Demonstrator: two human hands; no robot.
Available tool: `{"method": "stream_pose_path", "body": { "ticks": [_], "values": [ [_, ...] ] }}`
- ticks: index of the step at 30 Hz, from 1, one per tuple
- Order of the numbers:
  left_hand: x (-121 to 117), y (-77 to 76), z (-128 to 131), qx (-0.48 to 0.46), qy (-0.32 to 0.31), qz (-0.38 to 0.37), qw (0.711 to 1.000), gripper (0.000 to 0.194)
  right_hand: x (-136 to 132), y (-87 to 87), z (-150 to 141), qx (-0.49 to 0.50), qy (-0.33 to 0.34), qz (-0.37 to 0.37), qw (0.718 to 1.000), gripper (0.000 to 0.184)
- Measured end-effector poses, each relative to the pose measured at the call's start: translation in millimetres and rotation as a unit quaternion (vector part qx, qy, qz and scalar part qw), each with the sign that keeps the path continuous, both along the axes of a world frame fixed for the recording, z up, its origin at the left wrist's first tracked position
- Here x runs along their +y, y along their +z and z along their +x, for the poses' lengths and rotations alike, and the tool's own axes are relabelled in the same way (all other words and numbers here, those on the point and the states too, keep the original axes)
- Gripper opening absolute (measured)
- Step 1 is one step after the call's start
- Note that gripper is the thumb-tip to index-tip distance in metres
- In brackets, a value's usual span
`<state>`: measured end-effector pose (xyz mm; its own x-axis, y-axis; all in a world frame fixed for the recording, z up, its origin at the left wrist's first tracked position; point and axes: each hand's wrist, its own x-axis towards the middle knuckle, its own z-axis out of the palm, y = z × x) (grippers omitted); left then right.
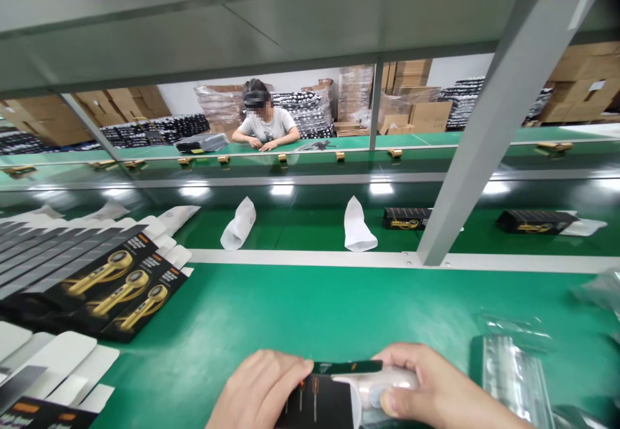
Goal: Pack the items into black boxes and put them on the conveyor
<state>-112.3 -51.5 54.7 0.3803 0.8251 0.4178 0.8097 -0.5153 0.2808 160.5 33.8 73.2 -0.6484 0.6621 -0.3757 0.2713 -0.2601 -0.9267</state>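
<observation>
"Head view: black box (317, 408), position and heading?"

"Near side of green bench (242, 313); long axis roughly crosswise, open end right. Left hand (264, 390) clasps it; right hand (426, 380) pinches clear plastic (391, 377) at its mouth."

"Obstructions?"

"Cartons (116, 287) left, trays (516, 380) right; slanted post (477, 132) partly hides a farther box (407, 218)."

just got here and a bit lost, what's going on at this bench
The left hand holds a black box near the bench's front edge, while the right hand grips a clear plastic piece at its open end. Flat boxes are piled on the left, with clear trays on the right. Beyond, white sleeves lie on a green surface, and a person sits across.
</observation>
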Motion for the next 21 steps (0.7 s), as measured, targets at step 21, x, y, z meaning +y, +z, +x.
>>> {"method": "stream_pose_path", "body": {
  "ticks": [21],
  "values": [
    [49,14.3,5,0.073,-0.052,0.009,0.996,0.063,26,26.1,-3,-0.096,-0.011,0.132,0.987,0.045]
  ]
}}
